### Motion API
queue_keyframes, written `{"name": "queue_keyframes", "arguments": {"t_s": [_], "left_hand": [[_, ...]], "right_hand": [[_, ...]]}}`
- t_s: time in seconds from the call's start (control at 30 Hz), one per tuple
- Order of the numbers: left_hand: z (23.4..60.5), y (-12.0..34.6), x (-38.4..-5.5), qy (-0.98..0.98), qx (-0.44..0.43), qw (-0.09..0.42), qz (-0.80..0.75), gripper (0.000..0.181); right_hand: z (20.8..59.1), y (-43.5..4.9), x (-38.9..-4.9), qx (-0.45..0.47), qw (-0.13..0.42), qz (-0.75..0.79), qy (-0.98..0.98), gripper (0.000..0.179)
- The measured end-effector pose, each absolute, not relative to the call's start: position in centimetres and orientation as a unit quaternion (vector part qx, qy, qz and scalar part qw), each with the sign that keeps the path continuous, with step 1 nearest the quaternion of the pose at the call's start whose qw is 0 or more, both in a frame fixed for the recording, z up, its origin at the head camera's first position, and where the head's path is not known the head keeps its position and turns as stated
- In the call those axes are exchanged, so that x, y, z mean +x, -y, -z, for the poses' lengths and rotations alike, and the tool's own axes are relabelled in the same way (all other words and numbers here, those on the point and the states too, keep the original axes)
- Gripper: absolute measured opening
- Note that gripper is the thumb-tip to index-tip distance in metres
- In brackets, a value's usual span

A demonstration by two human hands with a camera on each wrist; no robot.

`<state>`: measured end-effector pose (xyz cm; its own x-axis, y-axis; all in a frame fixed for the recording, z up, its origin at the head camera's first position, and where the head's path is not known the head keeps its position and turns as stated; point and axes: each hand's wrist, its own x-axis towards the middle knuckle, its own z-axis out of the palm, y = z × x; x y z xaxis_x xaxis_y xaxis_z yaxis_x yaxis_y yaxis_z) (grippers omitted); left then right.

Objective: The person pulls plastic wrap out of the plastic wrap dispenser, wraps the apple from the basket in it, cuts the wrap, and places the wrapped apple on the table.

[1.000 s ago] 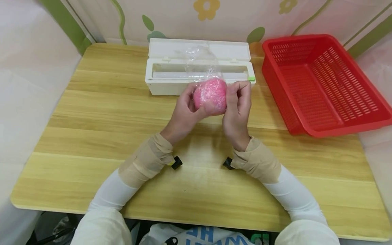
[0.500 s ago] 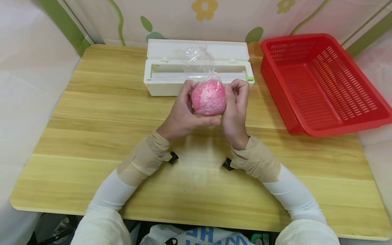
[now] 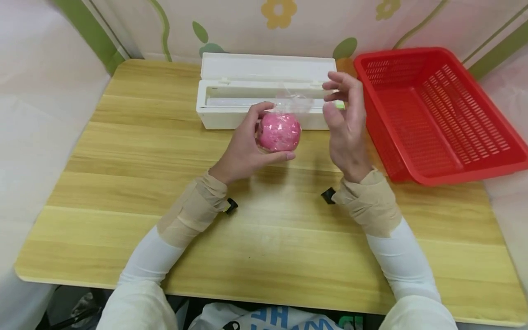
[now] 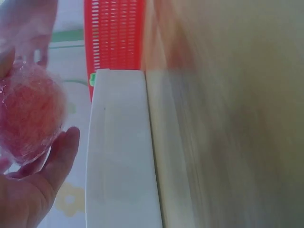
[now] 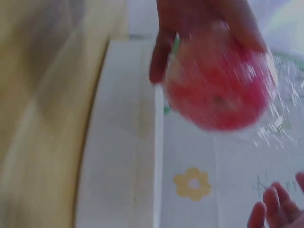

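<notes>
A round, pink-red fruit that looks like an apple is wrapped in clear plastic film. My left hand holds it above the table, fingers round its far left side and thumb below. Loose film sticks up from its far side. To the right, apart from the fruit, my right hand is raised with its fingers spread loosely. Behind the fruit stands a white cling film box, lid up, with a roll inside. In the right wrist view the fruit shows a small dark hollow.
A red plastic basket with slotted walls stands at the right, close to my right hand. The wooden table spreads in front and to the left. A flower-patterned curtain hangs behind.
My right hand has let go of the wrapped fruit and moved right and away, its fingers opening. The left hand keeps its hold; the fruit and its loose film have turned.
</notes>
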<state>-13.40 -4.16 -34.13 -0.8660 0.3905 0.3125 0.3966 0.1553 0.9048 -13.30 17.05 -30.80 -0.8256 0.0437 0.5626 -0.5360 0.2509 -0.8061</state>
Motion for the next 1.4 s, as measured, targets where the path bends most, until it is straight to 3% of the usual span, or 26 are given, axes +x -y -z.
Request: {"name": "queue_keyframes", "arguments": {"t_s": [0.1,0.2,0.4,0.57,0.67,0.87,1.0,1.13,1.4], "left_hand": [[34.2,4.1,-13.4,0.771,-0.275,-0.010,0.574,0.102],[34.3,4.1,-13.4,0.784,-0.294,-0.024,0.546,0.101],[34.4,4.2,-13.5,0.788,-0.343,-0.040,0.510,0.096],[34.4,4.4,-13.6,0.782,-0.367,-0.059,0.501,0.096],[34.4,4.5,-13.6,0.781,-0.369,-0.069,0.498,0.097],[34.4,4.6,-13.7,0.787,-0.370,-0.074,0.488,0.097],[34.5,4.5,-13.8,0.790,-0.374,-0.075,0.480,0.095],[34.6,4.5,-13.8,0.792,-0.373,-0.082,0.475,0.093],[34.5,4.4,-13.7,0.792,-0.353,-0.122,0.483,0.091]], "right_hand": [[30.4,-18.2,-13.6,0.226,0.264,-0.501,0.793,0.090],[30.3,-18.8,-13.8,0.264,0.275,-0.429,0.819,0.099],[30.4,-19.1,-14.0,0.301,0.283,-0.403,0.817,0.073],[30.4,-19.3,-14.2,0.324,0.284,-0.424,0.797,0.029],[30.2,-19.6,-14.1,0.319,0.282,-0.415,0.804,0.011],[29.8,-19.9,-13.5,0.269,0.205,-0.378,0.862,0.038],[29.9,-19.6,-13.4,0.272,0.184,-0.348,0.878,0.034],[30.2,-19.5,-13.9,0.312,0.215,-0.349,0.857,0.022],[30.9,-19.3,-14.3,0.304,0.367,-0.348,0.807,0.011]]}}
